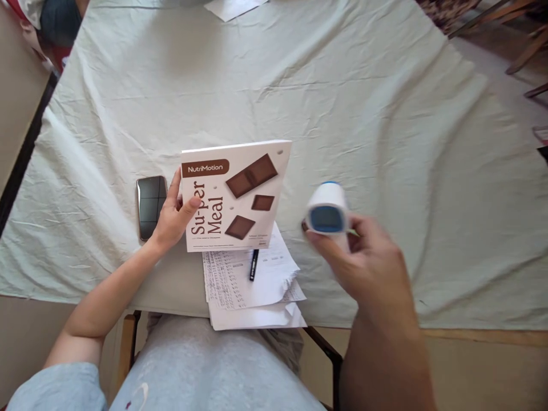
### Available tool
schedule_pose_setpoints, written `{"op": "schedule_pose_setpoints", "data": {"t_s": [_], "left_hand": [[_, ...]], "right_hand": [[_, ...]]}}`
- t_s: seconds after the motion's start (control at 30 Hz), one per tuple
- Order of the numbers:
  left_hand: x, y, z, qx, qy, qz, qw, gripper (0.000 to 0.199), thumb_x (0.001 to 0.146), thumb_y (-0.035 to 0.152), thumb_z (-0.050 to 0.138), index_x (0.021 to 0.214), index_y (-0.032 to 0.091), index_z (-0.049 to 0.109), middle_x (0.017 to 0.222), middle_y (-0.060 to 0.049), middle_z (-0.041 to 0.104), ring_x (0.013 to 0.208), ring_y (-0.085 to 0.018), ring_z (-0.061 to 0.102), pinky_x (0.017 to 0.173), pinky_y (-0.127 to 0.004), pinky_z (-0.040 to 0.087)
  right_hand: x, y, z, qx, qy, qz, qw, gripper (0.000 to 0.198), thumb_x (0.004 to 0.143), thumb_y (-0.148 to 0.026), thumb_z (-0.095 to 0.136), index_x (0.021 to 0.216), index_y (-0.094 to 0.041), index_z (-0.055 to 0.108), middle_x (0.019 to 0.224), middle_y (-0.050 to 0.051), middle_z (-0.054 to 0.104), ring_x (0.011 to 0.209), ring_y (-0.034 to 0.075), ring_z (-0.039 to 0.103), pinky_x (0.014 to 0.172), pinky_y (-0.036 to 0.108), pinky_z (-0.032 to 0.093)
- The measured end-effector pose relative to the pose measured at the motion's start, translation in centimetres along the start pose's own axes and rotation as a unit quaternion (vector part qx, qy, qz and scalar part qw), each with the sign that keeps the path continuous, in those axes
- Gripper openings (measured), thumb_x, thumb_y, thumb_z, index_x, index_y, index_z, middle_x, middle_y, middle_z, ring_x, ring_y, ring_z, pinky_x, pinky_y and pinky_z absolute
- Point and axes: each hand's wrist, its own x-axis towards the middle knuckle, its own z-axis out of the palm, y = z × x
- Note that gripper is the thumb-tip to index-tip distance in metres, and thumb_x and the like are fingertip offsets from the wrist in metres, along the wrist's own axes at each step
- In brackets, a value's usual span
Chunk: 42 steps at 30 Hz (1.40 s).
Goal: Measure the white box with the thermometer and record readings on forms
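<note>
My left hand (173, 220) grips the left side of a white box (240, 194) printed "NutriMotion Super Meal" with chocolate pieces, its thumb across the front. The box is held up over some papers, its front towards me. My right hand (363, 257) is wrapped round the handle of a white and blue infrared thermometer (327, 208). Its dark screen faces me, and it is apart from the box, to the right. Beneath the box lie the handwritten papers (244, 285) with a black pen (254, 265) on top; the box hides their upper part.
A smartphone (151, 206) lies on the pale tablecloth (342, 114), left of the box. Another sheet of paper (235, 8) is at the far edge. Part of a person (60, 23) shows at the upper left. Wooden chair legs (522, 51) stand at the upper right.
</note>
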Motion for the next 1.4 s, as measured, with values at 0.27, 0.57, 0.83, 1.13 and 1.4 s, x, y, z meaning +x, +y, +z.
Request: {"op": "schedule_pose_setpoints", "data": {"t_s": [0.27,0.57,0.83,1.13,1.4], "left_hand": [[0.0,-0.5,-0.1,-0.001,-0.004,0.008,1.0,0.094,0.071,0.069,0.068,0.146,0.027,0.031,0.114,-0.007,0.068,0.102,-0.022,0.067,0.084,-0.033,0.057],[-0.1,-0.2,0.1,0.008,-0.021,0.023,0.999,0.087,0.074,0.07,0.066,0.143,0.026,0.036,0.122,-0.009,0.065,0.11,-0.025,0.065,0.089,-0.036,0.056],[-0.1,-0.2,0.2,-0.005,-0.009,0.013,1.0,0.087,0.072,0.069,0.068,0.142,0.027,0.038,0.121,-0.008,0.066,0.106,-0.023,0.066,0.086,-0.033,0.057],[0.0,-0.4,0.1,0.001,0.0,0.012,1.0,0.089,0.072,0.07,0.068,0.144,0.029,0.036,0.122,-0.008,0.066,0.109,-0.025,0.065,0.088,-0.036,0.056],[0.1,-0.6,-0.1,0.013,-0.004,0.011,1.0,0.091,0.073,0.07,0.066,0.146,0.03,0.032,0.125,-0.008,0.064,0.111,-0.025,0.064,0.091,-0.037,0.056]], "right_hand": [[-8.1,-5.0,3.7,0.425,-0.307,0.145,0.839,0.047,0.075,-0.05,0.072,0.114,-0.027,0.058,0.107,0.009,0.063,0.075,0.018,0.061,0.045,0.025,0.045],[-8.3,-6.1,6.1,0.377,-0.35,0.18,0.838,0.05,0.073,-0.056,0.073,0.103,-0.023,0.049,0.102,0.008,0.061,0.076,0.021,0.07,0.055,0.032,0.058],[-8.4,-6.0,6.3,0.367,-0.321,0.16,0.858,0.05,0.072,-0.055,0.075,0.098,-0.023,0.046,0.088,0.001,0.064,0.066,0.018,0.07,0.053,0.029,0.055],[-8.1,-6.4,6.1,0.373,-0.315,0.174,0.855,0.05,0.069,-0.056,0.077,0.092,-0.024,0.047,0.08,-0.001,0.059,0.066,0.02,0.071,0.047,0.028,0.053],[-8.0,-6.5,6.3,0.377,-0.312,0.162,0.857,0.046,0.07,-0.054,0.076,0.088,-0.024,0.046,0.081,-0.001,0.058,0.065,0.02,0.07,0.049,0.029,0.054]]}}
